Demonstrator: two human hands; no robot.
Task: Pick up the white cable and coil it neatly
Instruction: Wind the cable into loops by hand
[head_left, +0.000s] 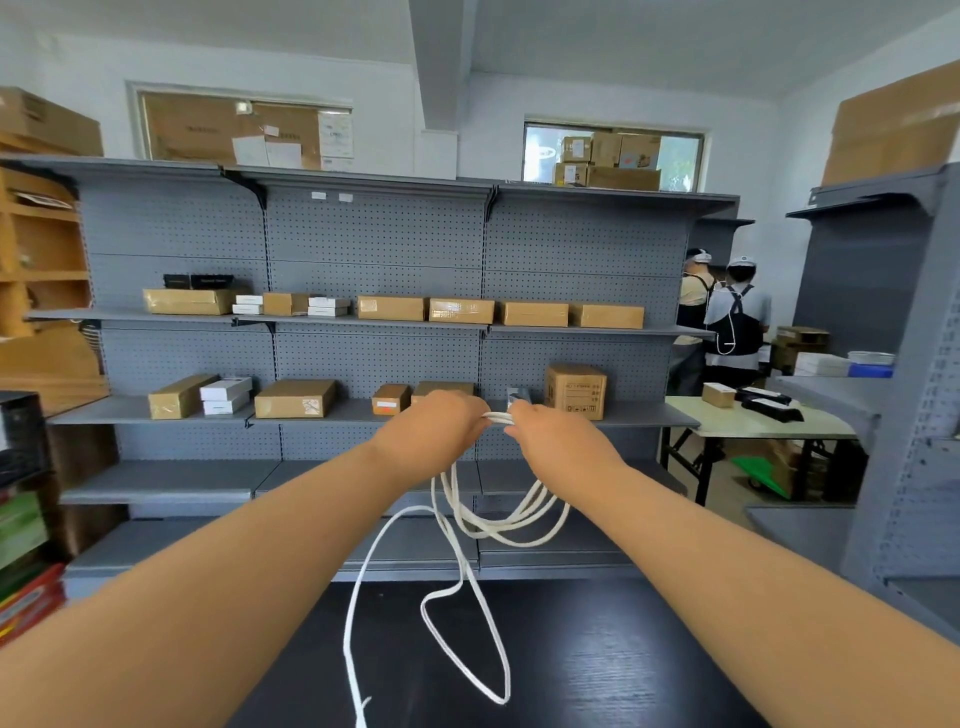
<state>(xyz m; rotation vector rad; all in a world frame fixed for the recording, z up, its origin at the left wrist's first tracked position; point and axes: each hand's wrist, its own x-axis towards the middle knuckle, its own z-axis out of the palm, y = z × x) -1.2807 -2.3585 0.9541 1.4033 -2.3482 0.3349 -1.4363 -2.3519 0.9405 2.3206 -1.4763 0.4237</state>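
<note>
At six o'clock, filling the bottom of the view, lies a dark wood-grain desk. Beyond it, from nine o'clock through twelve to about two, a wall of grey pegboard shelving carries rows of brown cardboard boxes and a few small white ones. More cartons are stacked in front of the two high windows above it. Toward three o'clock a pale folding table stands with small boxes on it, and two people in caps stand beside it with their backs to the camera. Wooden shelves and coloured packages crowd the nine o'clock edge.

Both bare arms reach forward over the desk, and the hands meet close together near the centre of the view, in front of the lower shelf. The left hand has its fingers curled round a bunch of strands of the white cable. The right hand, just beside it at its three o'clock, also grips those strands with curled fingers. A short stretch of cable shows in the gap between the two fists. Below them, several loose loops hang in the air between the forearms. A longer strand drops toward six o'clock, lies on the desk in a narrow loop, and another length runs off the bottom edge.
</note>
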